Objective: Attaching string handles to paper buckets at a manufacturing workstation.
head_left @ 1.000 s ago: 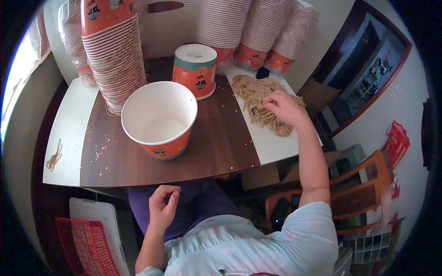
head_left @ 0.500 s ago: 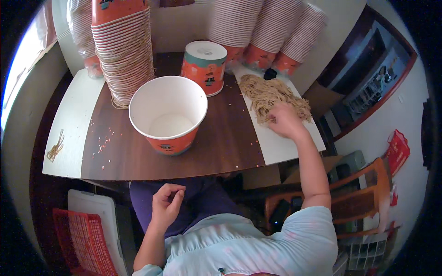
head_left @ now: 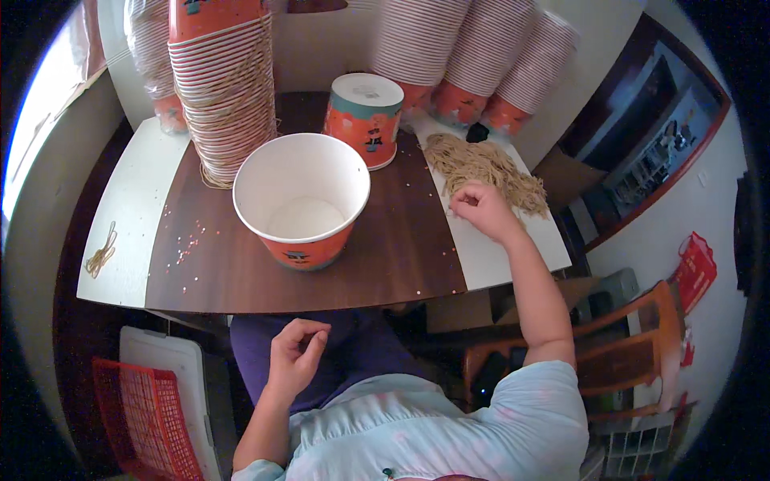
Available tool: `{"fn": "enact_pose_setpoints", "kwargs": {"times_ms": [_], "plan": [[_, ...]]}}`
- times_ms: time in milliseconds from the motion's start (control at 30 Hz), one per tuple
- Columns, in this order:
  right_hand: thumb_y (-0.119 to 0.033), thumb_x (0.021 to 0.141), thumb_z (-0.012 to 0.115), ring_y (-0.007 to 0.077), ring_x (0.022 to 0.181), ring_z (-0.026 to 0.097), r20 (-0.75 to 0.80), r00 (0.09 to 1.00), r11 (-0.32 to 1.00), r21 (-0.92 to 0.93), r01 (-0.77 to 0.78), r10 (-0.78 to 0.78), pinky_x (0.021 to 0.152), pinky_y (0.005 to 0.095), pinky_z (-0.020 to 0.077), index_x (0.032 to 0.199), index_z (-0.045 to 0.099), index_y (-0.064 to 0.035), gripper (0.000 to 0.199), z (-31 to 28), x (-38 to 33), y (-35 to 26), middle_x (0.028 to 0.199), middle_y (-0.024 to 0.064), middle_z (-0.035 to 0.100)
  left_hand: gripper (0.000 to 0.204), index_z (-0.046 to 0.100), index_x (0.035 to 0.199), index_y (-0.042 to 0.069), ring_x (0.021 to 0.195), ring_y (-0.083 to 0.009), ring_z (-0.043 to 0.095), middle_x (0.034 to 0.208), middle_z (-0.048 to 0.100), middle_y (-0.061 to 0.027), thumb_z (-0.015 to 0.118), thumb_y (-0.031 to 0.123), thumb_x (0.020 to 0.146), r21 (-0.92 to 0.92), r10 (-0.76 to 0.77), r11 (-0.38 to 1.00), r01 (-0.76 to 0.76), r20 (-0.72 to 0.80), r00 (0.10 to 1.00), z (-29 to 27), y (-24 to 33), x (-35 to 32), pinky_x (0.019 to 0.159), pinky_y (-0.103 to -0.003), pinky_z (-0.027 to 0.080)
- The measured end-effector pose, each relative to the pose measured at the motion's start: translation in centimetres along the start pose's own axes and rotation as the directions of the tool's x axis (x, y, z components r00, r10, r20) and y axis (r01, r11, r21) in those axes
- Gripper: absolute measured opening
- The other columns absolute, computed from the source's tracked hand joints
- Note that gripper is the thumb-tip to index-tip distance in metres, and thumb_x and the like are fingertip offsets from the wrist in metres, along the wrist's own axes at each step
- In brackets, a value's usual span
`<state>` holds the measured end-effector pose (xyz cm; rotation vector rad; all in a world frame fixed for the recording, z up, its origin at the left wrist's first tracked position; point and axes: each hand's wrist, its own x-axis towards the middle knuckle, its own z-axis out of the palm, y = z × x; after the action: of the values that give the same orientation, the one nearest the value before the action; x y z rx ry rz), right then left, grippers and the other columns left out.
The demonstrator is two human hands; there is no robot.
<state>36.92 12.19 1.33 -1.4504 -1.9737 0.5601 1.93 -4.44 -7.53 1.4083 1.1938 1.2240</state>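
A dark brown tabletop (head_left: pixel 401 268) with a white panel at each end spans the view. At its back left rises a tall stack of nested orange paper buckets (head_left: pixel 224 88), rims downward, with cords hanging over the rims. More stacked buckets (head_left: pixel 493 48) stand along the back right. Near the middle, an upright orange paper bucket (head_left: pixel 330 247) faces the wearer, its white inside visible. Just behind it, toward the right, sits an upturned paper bucket (head_left: pixel 365 120) with a white base and green band.

A loose pile of tan cords (head_left: pixel 485 164) lies on the right-hand white panel. At its near edge is the right hand (head_left: pixel 481 210), knuckles up, the forearm slanting up and leftward from a pale blue sleeve. Its fingers are bent, with thumb and fingertips drawn close together and pointing left; whether the grip has hold of a cord, I cannot tell.

The left hand (head_left: pixel 297 353) hovers above the purple-clad lap, fingers loosely curled and a gap beside the thumb. No object shows in its grip, though the palm is hidden.

A small cord bundle (head_left: pixel 102 252) lies on the left-hand panel, and tiny pale specks (head_left: pixel 190 244) dot the brown surface.
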Motion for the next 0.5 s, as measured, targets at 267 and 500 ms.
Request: {"fn": "enact_pose_setpoints", "kwargs": {"times_ms": [267, 500], "plan": [[-0.014, 0.080, 0.066, 0.0097, 0.074, 0.054, 0.156, 0.982, 0.933, 0.329, -0.149, 0.102, 0.070, 0.0257, 0.0456, 0.087, 0.065, -0.0019, 0.014, 1.3, -1.4, -2.4, 0.087, 0.0023, 0.061, 0.008, 0.064, 0.091, 0.000, 0.076, -0.0091, 0.055, 0.085, 0.060, -0.0041, 0.060, 0.004, 0.085, -0.072, -0.009, 0.997, 0.022, 0.184, 0.983, 1.7, 2.0, 1.9, 0.064, -0.021, 0.043], [-0.016, 0.080, 0.063, 0.0188, 0.081, 0.057, 0.344, 0.932, 0.981, -0.109, 0.163, -0.117, 0.072, 0.0316, 0.0475, 0.109, 0.061, -0.0048, 0.030, -0.2, -3.8, -4.0, 0.101, 0.0101, 0.060, 0.010, 0.064, 0.092, 0.001, 0.069, -0.0074, 0.054, 0.081, 0.060, -0.0047, 0.062, 0.007, 0.084, -0.080, 0.121, 0.991, -0.108, 0.190, 0.974, 3.2, 1.7, 2.7, 0.059, -0.021, 0.043]]}}
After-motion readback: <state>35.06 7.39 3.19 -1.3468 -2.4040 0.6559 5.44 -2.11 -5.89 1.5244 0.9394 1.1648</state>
